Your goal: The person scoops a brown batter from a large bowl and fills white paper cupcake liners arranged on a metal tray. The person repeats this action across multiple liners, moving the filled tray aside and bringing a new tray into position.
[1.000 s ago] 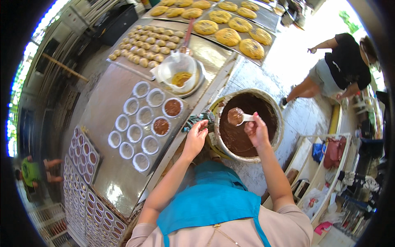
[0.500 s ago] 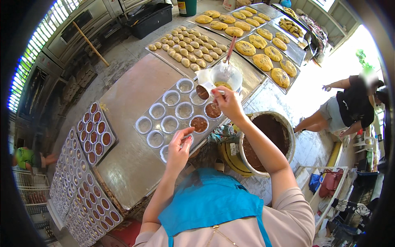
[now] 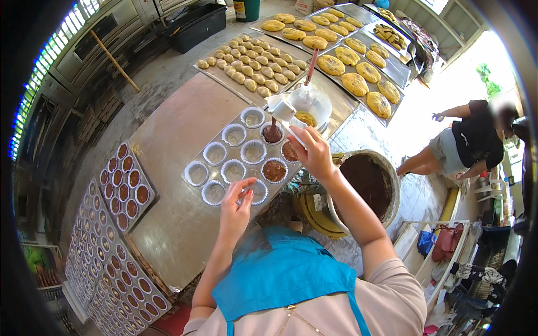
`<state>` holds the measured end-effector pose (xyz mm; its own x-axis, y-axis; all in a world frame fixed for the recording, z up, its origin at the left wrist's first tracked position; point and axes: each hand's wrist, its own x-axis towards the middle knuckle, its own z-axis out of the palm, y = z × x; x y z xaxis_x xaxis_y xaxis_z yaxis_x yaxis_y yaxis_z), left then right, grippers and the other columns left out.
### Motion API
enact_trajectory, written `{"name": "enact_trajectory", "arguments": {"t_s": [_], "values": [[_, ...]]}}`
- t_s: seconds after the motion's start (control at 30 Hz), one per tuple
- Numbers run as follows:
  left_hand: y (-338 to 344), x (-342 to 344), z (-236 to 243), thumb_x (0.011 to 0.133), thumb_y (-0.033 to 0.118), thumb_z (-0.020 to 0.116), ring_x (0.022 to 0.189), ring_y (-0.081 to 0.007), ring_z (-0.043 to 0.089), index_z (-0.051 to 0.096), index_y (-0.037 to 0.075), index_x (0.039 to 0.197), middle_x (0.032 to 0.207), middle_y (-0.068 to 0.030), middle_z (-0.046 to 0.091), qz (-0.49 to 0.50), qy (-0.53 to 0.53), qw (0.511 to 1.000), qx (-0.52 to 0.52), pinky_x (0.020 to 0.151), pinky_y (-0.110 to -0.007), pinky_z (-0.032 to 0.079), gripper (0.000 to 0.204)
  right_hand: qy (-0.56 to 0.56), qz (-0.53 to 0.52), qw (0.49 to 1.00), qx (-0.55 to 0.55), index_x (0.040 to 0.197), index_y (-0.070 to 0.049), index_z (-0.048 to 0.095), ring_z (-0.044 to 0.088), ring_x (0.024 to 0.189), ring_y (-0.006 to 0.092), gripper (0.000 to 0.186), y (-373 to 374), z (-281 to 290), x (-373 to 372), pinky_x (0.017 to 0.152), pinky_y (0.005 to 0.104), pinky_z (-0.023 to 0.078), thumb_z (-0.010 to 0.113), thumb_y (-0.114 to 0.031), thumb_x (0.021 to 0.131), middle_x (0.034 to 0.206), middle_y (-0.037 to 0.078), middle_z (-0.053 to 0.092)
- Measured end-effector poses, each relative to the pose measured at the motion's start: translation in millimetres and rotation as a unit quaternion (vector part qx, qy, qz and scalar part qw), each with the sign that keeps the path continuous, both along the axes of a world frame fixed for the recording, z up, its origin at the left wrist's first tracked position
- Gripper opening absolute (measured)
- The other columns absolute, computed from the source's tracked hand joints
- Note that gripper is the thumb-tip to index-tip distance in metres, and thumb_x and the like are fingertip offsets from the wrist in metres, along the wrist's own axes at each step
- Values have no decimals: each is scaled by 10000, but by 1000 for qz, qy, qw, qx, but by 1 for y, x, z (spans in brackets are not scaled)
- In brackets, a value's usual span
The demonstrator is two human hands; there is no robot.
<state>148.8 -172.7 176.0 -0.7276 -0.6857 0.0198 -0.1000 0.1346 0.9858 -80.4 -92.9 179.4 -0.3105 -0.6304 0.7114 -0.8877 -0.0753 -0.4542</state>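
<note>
My right hand (image 3: 314, 152) grips the handle of a white scoop (image 3: 284, 111), tipped over a paper-lined hollow of the muffin tray (image 3: 233, 153). Brown batter (image 3: 273, 133) runs from the scoop into that liner. Two neighbouring liners on the right side hold batter; the other visible liners look unfilled. Beside the nearest paper liner (image 3: 258, 192), my left hand (image 3: 236, 204) hovers at the tray's near edge, fingers apart and holding nothing. Just beyond the scoop stands a translucent tub (image 3: 319, 103) with yellow contents and a reddish-handled utensil (image 3: 311, 68) in it.
A large bucket (image 3: 397, 193) of brown batter stands right of the table. Trays of dough pieces (image 3: 252, 61) and flat yellow rounds (image 3: 354, 84) lie at the far side. Filled muffin trays (image 3: 120, 193) sit at left. Another person (image 3: 473, 134) stands at right.
The scoop has tipped over, and batter now pours into the liner beneath it. My left hand has shifted slightly left and down. The whole view has shifted slightly.
</note>
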Motion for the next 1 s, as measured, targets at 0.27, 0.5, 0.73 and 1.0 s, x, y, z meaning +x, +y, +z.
{"name": "enact_trajectory", "arguments": {"t_s": [0.27, 0.5, 0.73, 1.0], "values": [[1, -1, 8, 871, 18, 506, 813, -129, 546, 602, 25, 1081, 1039, -65, 575, -16, -37, 999, -21, 763, -253, 444, 231, -109, -42, 993, -7, 1026, -38, 597, 606, 642, 193, 179, -8, -38, 7, 585, 314, 482, 595, -44, 848, 757, 103, 615], [11, -11, 6, 871, 27, 510, 799, -133, 539, 603, 32, 1071, 1017, -64, 569, -48, -39, 998, -32, 749, -260, 440, 221, -679, 35, 715, -164, 922, -15, 554, 582, 628, 130, 155, -16, -22, 1, 560, 227, 472, 512, -164, 937, 732, 66, 610], [29, -28, -2, 869, 19, 505, 808, -136, 531, 601, 26, 1074, 1001, -69, 566, -112, -46, 992, -34, 746, -256, 431, 226, -858, 134, 433, -242, 882, -28, 501, 588, 673, 155, 80, -10, -10, -19, 571, 222, 517, 521, -100, 909, 761, 66, 582], [73, -81, -40, 880, 47, 508, 957, -186, 574, 579, 2, 1119, 1072, -113, 597, -284, -81, 955, 32, 826, -276, 444, 254, -867, 326, 281, -252, 856, -40, 485, 478, 630, 112, 157, 48, 16, -42, 557, 221, 458, 443, -153, 957, 699, 13, 478]]}}
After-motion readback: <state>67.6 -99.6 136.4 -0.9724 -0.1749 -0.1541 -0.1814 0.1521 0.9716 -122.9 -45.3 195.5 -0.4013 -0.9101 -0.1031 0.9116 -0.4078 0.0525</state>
